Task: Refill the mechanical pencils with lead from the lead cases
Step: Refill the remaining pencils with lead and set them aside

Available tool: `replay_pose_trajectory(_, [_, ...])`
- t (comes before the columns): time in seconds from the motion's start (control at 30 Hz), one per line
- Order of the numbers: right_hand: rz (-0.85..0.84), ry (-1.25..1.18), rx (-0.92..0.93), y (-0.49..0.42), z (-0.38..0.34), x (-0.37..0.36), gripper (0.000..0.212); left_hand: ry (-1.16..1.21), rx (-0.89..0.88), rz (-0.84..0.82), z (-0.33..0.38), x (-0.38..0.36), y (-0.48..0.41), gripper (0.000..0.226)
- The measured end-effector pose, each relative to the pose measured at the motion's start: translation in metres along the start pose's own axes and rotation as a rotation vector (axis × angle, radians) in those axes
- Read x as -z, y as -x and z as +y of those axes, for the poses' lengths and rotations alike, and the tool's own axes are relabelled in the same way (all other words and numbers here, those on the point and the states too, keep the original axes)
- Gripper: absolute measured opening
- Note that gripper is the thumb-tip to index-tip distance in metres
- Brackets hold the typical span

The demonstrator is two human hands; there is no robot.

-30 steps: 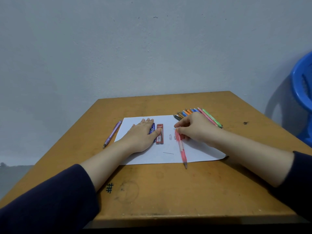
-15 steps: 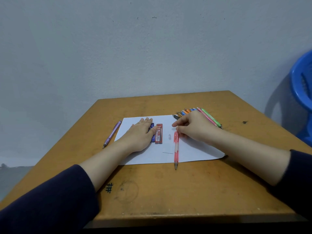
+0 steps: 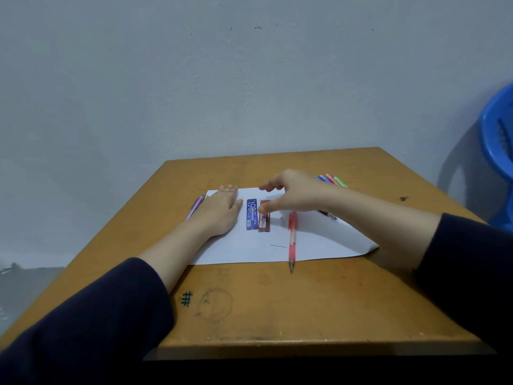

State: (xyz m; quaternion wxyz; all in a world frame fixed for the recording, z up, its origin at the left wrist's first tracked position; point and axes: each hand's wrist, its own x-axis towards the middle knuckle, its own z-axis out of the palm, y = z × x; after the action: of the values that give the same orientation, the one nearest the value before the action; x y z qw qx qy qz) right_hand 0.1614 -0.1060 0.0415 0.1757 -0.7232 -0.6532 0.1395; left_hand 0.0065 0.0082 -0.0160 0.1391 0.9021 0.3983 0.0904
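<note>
Place: a plain study corner in a bare-looking room; whether it is a home or a school cannot be told.
Surface: a worn wooden surface (image 3: 305,301) with its far edge at the wall, scuffed, with a pen-drawn hash mark (image 3: 186,298) and a faint pencilled circle (image 3: 215,304) on it.
Wall: a plain painted grey-blue wall (image 3: 222,93) with a few small dark specks.
Seating: a blue plastic chair (image 3: 497,134) at the right edge.
Stationery: a white sheet of paper (image 3: 249,251), coloured mechanical pencils (image 3: 333,179) and two lead cases (image 3: 252,215).
</note>
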Motion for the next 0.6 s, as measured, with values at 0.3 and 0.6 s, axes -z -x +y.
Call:
replay_pose_trajectory(0.3, [-0.161,0.100,-0.029,-0.009,-0.013,-0.005,0.086,-0.057,0.027,-0.043,-0.001,0.000,-0.002,0.053])
replay_pose_trajectory(0.6, [-0.117,0.077,-0.017,-0.014,-0.013,-0.008,0.089,-0.070,0.029,-0.039,-0.001,-0.001,-0.003,0.052])
